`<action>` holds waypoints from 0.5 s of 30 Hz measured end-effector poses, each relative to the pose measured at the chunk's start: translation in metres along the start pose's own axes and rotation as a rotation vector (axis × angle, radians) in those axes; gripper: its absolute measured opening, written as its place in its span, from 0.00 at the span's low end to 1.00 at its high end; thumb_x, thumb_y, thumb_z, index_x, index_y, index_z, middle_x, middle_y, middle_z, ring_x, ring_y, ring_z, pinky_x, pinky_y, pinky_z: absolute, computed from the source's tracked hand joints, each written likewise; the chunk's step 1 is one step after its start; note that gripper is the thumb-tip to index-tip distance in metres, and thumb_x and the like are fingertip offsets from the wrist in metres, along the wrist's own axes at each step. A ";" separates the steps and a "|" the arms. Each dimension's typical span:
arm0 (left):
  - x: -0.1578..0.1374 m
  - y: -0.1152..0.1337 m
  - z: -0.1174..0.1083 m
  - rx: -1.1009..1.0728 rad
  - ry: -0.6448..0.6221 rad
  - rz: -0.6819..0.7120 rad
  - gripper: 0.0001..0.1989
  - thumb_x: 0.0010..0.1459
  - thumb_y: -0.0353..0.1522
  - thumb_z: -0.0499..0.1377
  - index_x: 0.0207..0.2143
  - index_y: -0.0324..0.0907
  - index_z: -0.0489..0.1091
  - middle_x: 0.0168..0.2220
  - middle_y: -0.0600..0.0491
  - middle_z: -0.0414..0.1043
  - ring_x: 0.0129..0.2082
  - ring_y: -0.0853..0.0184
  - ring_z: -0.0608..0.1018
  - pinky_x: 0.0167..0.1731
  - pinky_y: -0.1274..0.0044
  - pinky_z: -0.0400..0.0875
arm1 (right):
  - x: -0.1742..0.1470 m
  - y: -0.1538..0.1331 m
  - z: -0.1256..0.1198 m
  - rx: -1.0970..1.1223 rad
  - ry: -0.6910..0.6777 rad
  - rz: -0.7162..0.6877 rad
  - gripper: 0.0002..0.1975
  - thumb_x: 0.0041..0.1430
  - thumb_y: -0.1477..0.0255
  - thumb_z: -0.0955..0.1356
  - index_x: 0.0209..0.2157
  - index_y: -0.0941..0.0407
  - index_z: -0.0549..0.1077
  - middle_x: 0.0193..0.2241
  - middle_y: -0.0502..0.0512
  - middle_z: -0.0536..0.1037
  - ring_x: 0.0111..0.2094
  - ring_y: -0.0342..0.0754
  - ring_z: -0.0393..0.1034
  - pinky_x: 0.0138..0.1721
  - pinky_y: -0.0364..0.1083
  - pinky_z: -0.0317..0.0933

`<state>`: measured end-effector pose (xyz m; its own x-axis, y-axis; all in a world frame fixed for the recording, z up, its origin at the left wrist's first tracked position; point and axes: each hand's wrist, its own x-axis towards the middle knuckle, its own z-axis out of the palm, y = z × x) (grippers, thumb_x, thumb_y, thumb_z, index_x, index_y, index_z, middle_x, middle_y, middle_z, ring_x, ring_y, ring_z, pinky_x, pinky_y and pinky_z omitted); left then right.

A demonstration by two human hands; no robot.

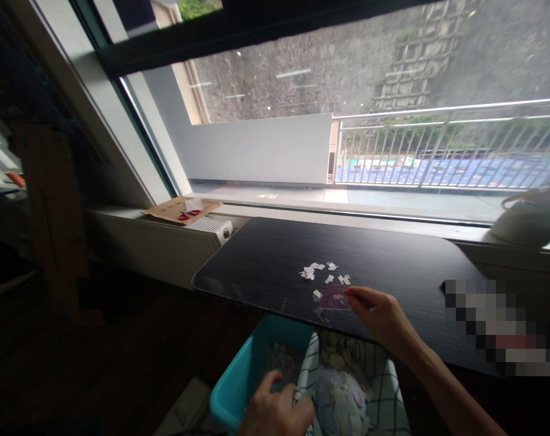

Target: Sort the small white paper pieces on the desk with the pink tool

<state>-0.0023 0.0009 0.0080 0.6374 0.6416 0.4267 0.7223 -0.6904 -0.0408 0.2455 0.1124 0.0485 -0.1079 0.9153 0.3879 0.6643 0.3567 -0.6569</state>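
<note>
My right hand (379, 318) pinches the edge of a pink see-through plastic piece (333, 299), rounded like a protractor, low over the front of the dark tabletop (257, 260). Around and behind it lie several small white paper scraps (308, 272). In the lower middle, my left hand (279, 407) hovers by the bins with its fingers bent and apart, and nothing shows in it. Beneath the table's front edge stand a turquoise bin (232, 378) with scraps inside and a white checked bin (390, 396) filled with pale scraps.
Red-handled scissors (191, 214) rest on a brown envelope (166, 210) on the sill at the left, beside a white radiator (211, 227). A pale bag (529, 215) sits at the right end of the sill. A large window runs behind the table. A blurred-out item lies at right.
</note>
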 end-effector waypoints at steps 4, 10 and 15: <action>0.001 0.002 0.000 0.009 -0.018 0.019 0.07 0.55 0.28 0.49 0.25 0.44 0.61 0.20 0.56 0.64 0.19 0.69 0.69 0.38 0.72 0.69 | 0.011 -0.005 0.006 -0.007 0.017 -0.038 0.14 0.59 0.66 0.63 0.37 0.54 0.79 0.34 0.54 0.81 0.30 0.47 0.74 0.33 0.43 0.66; 0.001 0.002 0.003 0.015 -0.020 0.035 0.06 0.54 0.27 0.50 0.25 0.44 0.60 0.19 0.57 0.63 0.17 0.70 0.67 0.38 0.71 0.69 | 0.024 0.002 0.000 -0.120 0.079 -0.009 0.14 0.60 0.67 0.62 0.38 0.56 0.78 0.34 0.55 0.80 0.30 0.48 0.73 0.33 0.45 0.64; 0.006 0.009 0.012 0.035 0.050 0.009 0.08 0.54 0.28 0.49 0.23 0.44 0.60 0.18 0.57 0.63 0.17 0.69 0.66 0.36 0.71 0.68 | -0.003 0.007 -0.004 -0.065 0.052 0.010 0.15 0.61 0.64 0.62 0.39 0.55 0.77 0.37 0.55 0.81 0.34 0.49 0.75 0.35 0.44 0.66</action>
<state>0.0110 0.0023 -0.0004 0.6301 0.6173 0.4711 0.7261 -0.6834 -0.0757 0.2538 0.1117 0.0455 -0.0638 0.9071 0.4161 0.7117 0.3337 -0.6182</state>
